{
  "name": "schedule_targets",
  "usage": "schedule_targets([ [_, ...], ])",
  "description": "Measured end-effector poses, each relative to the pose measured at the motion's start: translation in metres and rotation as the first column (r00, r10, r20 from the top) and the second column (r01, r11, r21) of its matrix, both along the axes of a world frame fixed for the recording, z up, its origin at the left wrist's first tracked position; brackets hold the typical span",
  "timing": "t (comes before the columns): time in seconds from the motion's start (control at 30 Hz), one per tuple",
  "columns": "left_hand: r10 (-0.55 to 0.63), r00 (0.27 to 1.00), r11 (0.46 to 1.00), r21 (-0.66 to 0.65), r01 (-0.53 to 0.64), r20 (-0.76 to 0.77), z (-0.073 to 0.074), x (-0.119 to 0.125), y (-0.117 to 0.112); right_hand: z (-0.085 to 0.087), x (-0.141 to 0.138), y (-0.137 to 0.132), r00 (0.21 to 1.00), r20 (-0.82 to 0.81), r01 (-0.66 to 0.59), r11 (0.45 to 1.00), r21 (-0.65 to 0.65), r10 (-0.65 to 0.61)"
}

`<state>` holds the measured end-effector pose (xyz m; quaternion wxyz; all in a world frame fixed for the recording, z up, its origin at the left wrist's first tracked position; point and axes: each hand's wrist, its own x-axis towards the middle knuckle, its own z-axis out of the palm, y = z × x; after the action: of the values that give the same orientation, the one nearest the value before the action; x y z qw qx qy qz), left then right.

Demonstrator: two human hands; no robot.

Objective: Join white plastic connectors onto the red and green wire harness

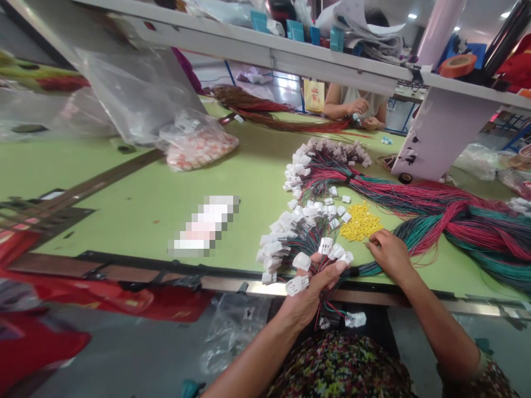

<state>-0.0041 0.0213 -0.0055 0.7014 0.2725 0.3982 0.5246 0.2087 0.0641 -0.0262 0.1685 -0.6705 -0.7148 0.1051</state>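
Note:
Near the table's front edge, my left hand [318, 282] is closed around several thin wires that end in white plug connectors [326, 245]. One of these white connectors hangs below the edge on its wires. My right hand [389, 253] is at the near right rim of a pile of small yellow pieces [360, 222], fingertips pinched together; whatever is between them is too small to make out. Left of the pile lies a bundle of white-ended wires [286, 235]. Behind it is a tied wire harness bundle [373, 187] in red, green and dark strands.
A clear bag of white and orange pieces [203, 148] lies on the green table [136, 193], near a blurred-out rectangle. A raised shelf [265, 52] spans the table on a side panel [446, 132]. Across the table, another person's hands [359, 108] handle small parts.

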Motion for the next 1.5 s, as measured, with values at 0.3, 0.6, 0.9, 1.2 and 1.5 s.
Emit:
schedule_targets([
  [0.3,0.063,0.998,0.996,-0.066,-0.06,0.033,0.003,-0.001,0.0,0.009,-0.004,-0.002,0.998,0.04,-0.044,0.999,-0.019,0.045],
  [0.6,0.047,0.998,0.997,-0.056,-0.044,0.042,0.008,-0.002,0.001,0.008,-0.004,0.003,0.99,-0.005,-0.142,0.99,-0.024,0.142],
  [0.9,0.046,0.998,0.996,-0.076,-0.042,0.046,0.007,-0.001,0.003,-0.004,0.0,0.002,0.983,-0.111,-0.145,0.989,0.022,0.147],
  [1.2,0.085,0.996,0.987,-0.139,-0.079,0.035,0.002,0.0,0.0,-0.006,-0.005,0.003,0.943,-0.275,-0.16,0.98,0.118,0.187],
  [1.5,0.086,0.996,0.982,-0.167,-0.083,0.01,-0.002,0.002,-0.004,0.044,-0.036,-0.055,0.718,-0.608,-0.149,0.928,0.341,0.339],
])
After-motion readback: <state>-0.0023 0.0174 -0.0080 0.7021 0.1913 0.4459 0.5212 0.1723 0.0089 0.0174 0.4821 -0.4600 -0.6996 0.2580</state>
